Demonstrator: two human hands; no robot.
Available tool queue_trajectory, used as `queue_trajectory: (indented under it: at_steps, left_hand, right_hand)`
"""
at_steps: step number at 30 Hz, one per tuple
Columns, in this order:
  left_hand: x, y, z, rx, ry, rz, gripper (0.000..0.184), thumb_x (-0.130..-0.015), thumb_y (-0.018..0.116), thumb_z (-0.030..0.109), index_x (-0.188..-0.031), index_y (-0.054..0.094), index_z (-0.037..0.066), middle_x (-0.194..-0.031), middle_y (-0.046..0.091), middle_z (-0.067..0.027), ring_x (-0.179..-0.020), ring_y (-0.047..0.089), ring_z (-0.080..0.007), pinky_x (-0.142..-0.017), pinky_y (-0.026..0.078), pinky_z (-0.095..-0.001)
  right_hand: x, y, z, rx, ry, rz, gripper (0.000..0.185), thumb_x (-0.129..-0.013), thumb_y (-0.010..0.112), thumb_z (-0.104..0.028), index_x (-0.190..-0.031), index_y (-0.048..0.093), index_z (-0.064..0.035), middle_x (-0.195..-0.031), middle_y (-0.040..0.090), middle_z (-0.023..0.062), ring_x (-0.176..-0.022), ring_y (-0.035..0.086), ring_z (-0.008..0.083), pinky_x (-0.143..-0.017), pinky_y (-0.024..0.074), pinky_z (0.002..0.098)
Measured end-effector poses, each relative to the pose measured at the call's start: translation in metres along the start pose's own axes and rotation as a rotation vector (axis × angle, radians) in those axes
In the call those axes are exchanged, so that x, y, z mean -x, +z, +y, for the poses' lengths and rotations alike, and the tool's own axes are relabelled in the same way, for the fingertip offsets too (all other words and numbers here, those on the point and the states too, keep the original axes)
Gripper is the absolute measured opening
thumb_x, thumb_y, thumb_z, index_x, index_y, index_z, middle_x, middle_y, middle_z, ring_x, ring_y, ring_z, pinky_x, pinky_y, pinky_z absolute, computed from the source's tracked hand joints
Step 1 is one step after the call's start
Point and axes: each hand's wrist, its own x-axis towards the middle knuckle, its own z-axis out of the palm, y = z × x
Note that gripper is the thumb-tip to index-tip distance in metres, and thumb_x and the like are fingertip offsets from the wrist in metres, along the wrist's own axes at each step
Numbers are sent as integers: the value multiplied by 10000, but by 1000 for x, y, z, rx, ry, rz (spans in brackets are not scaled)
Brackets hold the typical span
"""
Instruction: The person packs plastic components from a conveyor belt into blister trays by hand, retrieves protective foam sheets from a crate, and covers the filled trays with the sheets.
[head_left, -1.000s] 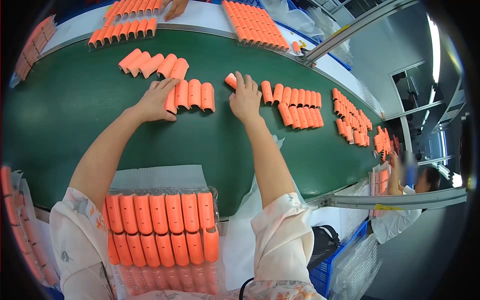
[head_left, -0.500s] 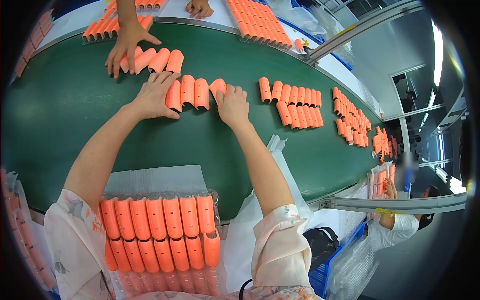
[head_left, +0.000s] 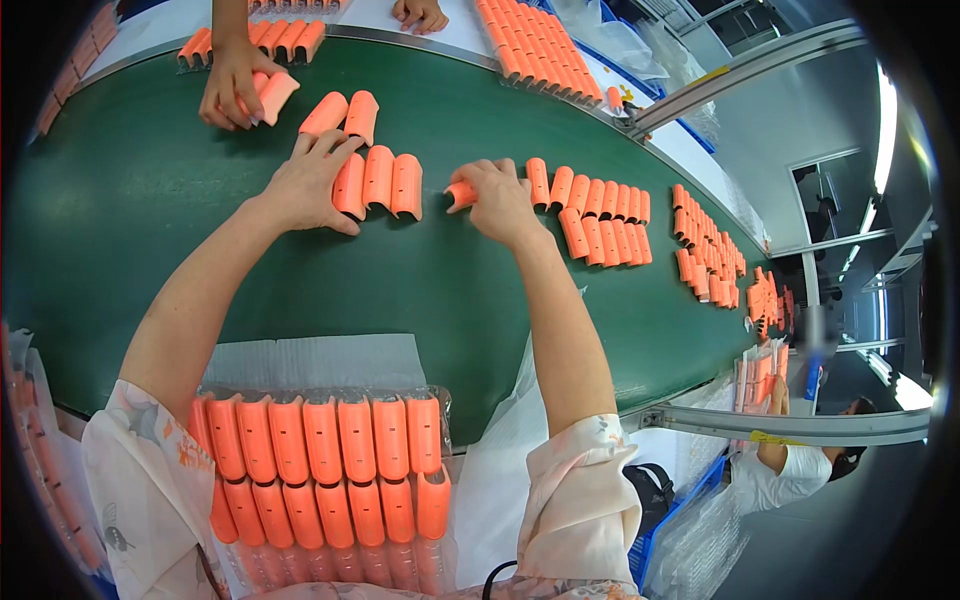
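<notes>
My left hand is closed around the leftmost orange curved plastic shell of a short row on the green belt, fingers at its far end and thumb at its near end. Two more orange shells stand side by side against it. To the right, my right hand grips a single tilted orange shell; its dark open end shows, and my fingers hide the rest. This hand is close to the left end of a double row of orange shells.
A co-worker's hand holds orange shells across the green belt; two loose shells lie nearby. A clear plastic tray of shells sits before me. More shell groups lie down the belt. A metal frame bar crosses at right.
My right hand has moved right, taking a shell away from the three-shell row. The left hand stays almost in place. The co-worker's hand has drawn two shells back toward the far edge.
</notes>
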Motion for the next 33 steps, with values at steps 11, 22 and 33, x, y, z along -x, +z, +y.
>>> queue_trajectory:
  at_steps: [11,22,33]
  left_hand:
    - [-2,1,-13,70,83,-80,1167,-493,857,360,-1436,224,90,-1409,326,-86,-1293,269,-350,-1084,331,-448]
    - [14,8,3,375,134,28,881,-567,794,134,-1325,356,32,-1190,431,-97,-1037,512,-232,-447,534,-308]
    - [272,-98,81,283,249,65,784,-553,794,176,-1230,429,23,-1142,471,-166,-1019,480,-356,-874,441,-427]
  right_hand:
    - [-8,0,-27,-431,-35,66,888,-596,781,-272,-1375,363,-180,-1405,360,97,-1273,309,369,-998,378,483]
    - [-8,14,-85,-254,-111,-10,947,-539,806,-314,-1360,372,-128,-1216,532,91,-1078,464,333,-925,448,421]
    - [216,-47,-227,-345,-286,131,842,-560,770,-211,-1310,408,-85,-1203,501,92,-1010,458,310,-793,454,440]
